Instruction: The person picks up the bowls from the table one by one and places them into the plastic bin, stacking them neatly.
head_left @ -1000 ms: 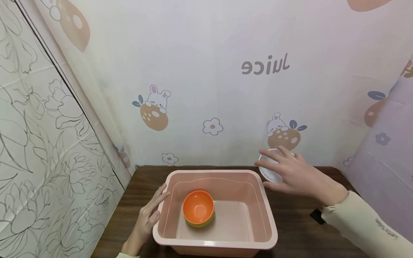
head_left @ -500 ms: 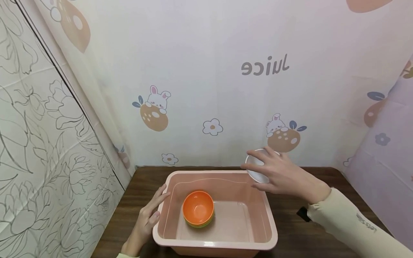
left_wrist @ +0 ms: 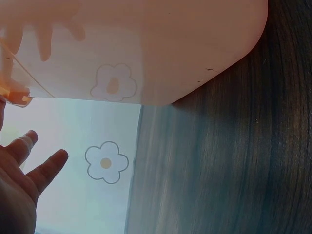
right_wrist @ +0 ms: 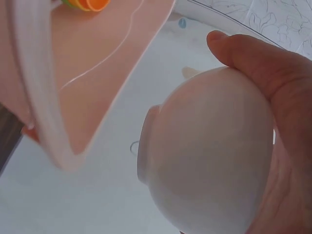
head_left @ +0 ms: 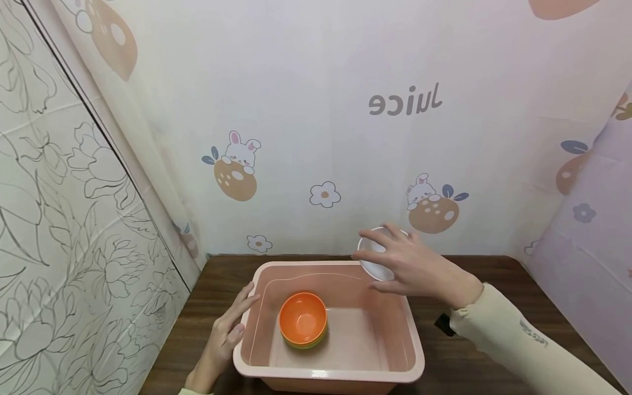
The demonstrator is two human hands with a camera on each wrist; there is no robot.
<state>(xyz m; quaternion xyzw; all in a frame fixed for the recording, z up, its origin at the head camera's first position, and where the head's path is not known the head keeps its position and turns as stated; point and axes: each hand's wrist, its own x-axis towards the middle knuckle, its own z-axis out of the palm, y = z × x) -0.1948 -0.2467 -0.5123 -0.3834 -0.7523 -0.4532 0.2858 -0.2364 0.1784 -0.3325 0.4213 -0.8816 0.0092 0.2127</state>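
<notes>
My right hand point(head_left: 415, 269) holds a white bowl point(head_left: 377, 271) by its rim over the back right corner of a pink plastic basin point(head_left: 326, 374). Tilted in the grip, the bowl turns its white inside toward the head camera. The right wrist view shows its round outer wall and foot ring, with the thumb point(right_wrist: 243, 48) at the rim. My left hand point(head_left: 222, 334) rests on the basin's left rim, fingers fairly straight. Inside the basin, on its left side, an orange bowl point(head_left: 303, 318) sits stacked on bowls with green and yellow edges, mostly hidden beneath it.
The basin stands on a dark wooden table point(head_left: 459, 307). Behind the table hangs a pale curtain point(head_left: 316, 137) with rabbit and flower prints. A floral-line panel point(head_left: 89, 219) borders the left side.
My right hand has carried the white bowl leftward, from beside the basin's right rim to over its back right corner. The left hand, basin and stacked bowls have stayed in place.
</notes>
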